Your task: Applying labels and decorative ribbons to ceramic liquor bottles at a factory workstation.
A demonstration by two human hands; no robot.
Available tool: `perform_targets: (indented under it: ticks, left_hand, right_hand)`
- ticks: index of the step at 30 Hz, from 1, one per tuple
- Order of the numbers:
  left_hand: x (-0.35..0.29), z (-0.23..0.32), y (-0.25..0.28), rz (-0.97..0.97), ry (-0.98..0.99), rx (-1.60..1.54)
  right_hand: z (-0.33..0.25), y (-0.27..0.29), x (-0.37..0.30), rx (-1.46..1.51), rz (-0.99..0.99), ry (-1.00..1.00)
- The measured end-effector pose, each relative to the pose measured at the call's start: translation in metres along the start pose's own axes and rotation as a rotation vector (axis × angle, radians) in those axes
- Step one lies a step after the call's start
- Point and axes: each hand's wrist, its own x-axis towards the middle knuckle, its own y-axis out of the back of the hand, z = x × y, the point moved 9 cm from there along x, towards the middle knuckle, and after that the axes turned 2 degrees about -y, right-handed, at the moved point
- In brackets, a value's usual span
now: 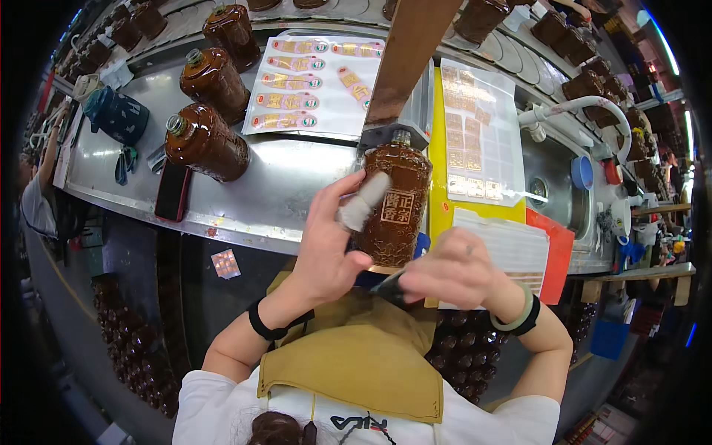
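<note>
While the fingers of the left hand [322, 241] stand spread along the left edge of a brown bottle [400, 174], their tips lap over its face; how firmly they press cannot be told. White wrapping [357, 213] covers part of those fingers, and the thumb points toward the bottle's base. The right hand [452, 271], slightly blurred, has its fingers curled in, pinching a dark flat piece [391, 288] just beside that base; what kind of thing it is cannot be told.

The bottle sits between and ahead of both hands, base toward the person, neck away at a black bracket [372, 138], a gold-framed panel facing up. A wooden board [408, 55] rises beyond the neck.

A black band [259, 320] circles the left wrist; a pale bracelet [517, 311] and another dark band circle the right. Over a white shirt hangs a tan apron [356, 367].

To the left, on the metal bench [293, 182], stand three more brown bottles [216, 141], near a phone [173, 193] and a label sheet [332, 74]. To the right, a gold-label sheet [499, 135] overlaps a yellow board [439, 159], with a red sheet [560, 252] nearer the person. Farther right are a sink [567, 204] and blue bowl [582, 173].
</note>
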Motion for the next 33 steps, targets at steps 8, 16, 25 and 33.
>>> perform_targets:
  ticks: [8,16,25,33]
  left_hand:
    - [-0.005,0.018,-0.009,-0.023,-0.153,0.314]
    - [-0.013,-0.002,0.002,0.047,-0.039,-0.044]
    - [-0.009,-0.021,0.01,0.113,0.278,-0.434]
    - [0.0,-0.016,-0.001,-0.052,0.388,-0.518]
  right_hand:
    - [0.066,0.032,-0.006,-0.286,0.245,-0.315]
    - [0.048,0.039,0.056,-0.117,0.296,-0.335]
    - [0.031,0.013,0.098,-0.223,0.01,-0.269]
    - [0.078,0.095,0.053,-0.309,0.403,-0.324]
